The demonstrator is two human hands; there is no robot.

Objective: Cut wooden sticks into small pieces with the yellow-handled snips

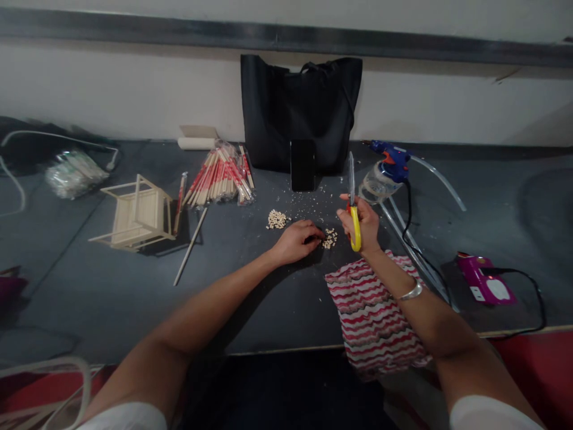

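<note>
My right hand point(364, 224) is closed round the yellow handles of a pair of scissors point(352, 203), which point up and away with the blades together. My left hand point(298, 240) rests on the dark table point(134, 286), its fingers curled down at a small heap of cut wooden bits point(330, 238); whether they pinch a bit is hidden. A second heap of wooden bits point(277, 219) lies a little to the left. Loose crumbs are scattered between the heaps and the phone.
A black tote bag point(301, 110) stands at the back with a dark phone point(302, 165) leaning on it. Packed chopsticks point(221, 176), a wooden stick frame point(136, 214), a loose stick point(190, 246), a blue glue gun point(390, 158), a striped cloth point(373, 313) and a pink device point(486, 280) surround me.
</note>
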